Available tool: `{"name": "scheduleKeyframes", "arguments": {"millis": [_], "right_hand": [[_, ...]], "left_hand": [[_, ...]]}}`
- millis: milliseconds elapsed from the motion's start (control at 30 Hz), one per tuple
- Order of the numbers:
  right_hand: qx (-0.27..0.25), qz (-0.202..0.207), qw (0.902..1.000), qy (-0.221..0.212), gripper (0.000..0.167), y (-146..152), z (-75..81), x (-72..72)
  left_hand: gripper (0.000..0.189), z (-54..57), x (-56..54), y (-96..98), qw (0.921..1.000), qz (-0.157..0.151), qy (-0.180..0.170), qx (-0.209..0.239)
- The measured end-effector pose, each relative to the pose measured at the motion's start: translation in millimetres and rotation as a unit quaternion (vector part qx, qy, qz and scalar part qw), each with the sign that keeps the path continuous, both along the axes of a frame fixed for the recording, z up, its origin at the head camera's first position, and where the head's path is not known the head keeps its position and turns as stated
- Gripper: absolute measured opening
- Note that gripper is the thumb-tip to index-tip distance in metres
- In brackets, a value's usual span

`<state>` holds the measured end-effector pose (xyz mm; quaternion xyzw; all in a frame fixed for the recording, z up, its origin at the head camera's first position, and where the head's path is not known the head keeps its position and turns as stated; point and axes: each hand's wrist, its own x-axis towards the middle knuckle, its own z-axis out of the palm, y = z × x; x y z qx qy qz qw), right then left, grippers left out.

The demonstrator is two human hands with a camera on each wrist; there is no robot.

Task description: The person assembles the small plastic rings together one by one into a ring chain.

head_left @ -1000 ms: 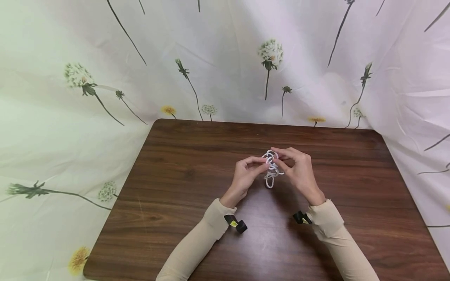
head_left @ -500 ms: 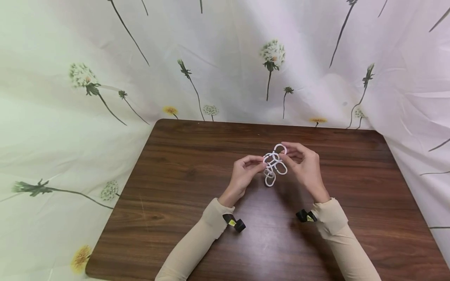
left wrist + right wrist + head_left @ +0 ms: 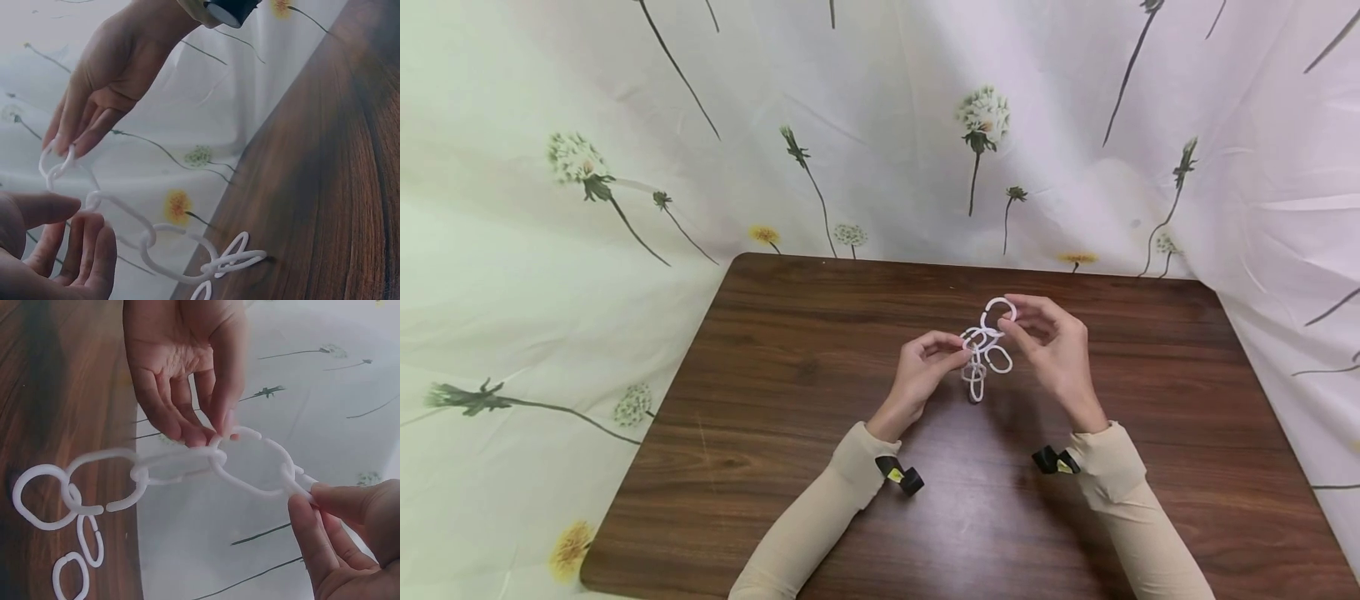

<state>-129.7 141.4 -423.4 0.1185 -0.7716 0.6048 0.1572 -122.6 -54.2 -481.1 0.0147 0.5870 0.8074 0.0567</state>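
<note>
A chain of several white split plastic links (image 3: pixel 997 362) is held between my two hands over the table. At its far end my right hand (image 3: pixel 1056 358) pinches an end link (image 3: pixel 997 301) between thumb and fingertips. My left hand (image 3: pixel 917 375) pinches a link next to it, as the right wrist view shows, with the chain (image 3: pixel 123 451) running on past the fingers. Further links hang below the left fingertips; in the left wrist view a larger link (image 3: pixel 142 253) has thinner ones joined past it. Fingertips hide parts of the gripped links.
The hands work above a dark brown wooden table (image 3: pixel 805 433) with rounded corners. Behind and beside it hangs a white cloth (image 3: pixel 880 108) printed with dandelions. Each wrist bears a small black camera (image 3: pixel 912 482) on a strap.
My right hand has moved up and to the right, drawing the end link away from the left hand. The bunched links have spread apart. My left hand has hardly moved.
</note>
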Motion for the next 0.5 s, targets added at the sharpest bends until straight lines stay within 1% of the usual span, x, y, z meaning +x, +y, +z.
{"name": "scheduleKeyframes", "arguments": {"millis": [267,500], "right_hand": [[-0.005,0.01,0.9999,0.008,0.033,-2.9,5.6,2.4],[-0.026,0.014,0.9995,0.014,0.034,-3.6,9.3,1.0]], "left_hand": [[0.027,3.4,1.9,-1.0,1.0,-0.002,0.004,-0.004],[0.024,6.8,0.7,-2.3,0.9999,0.002,0.016,0.001]]}}
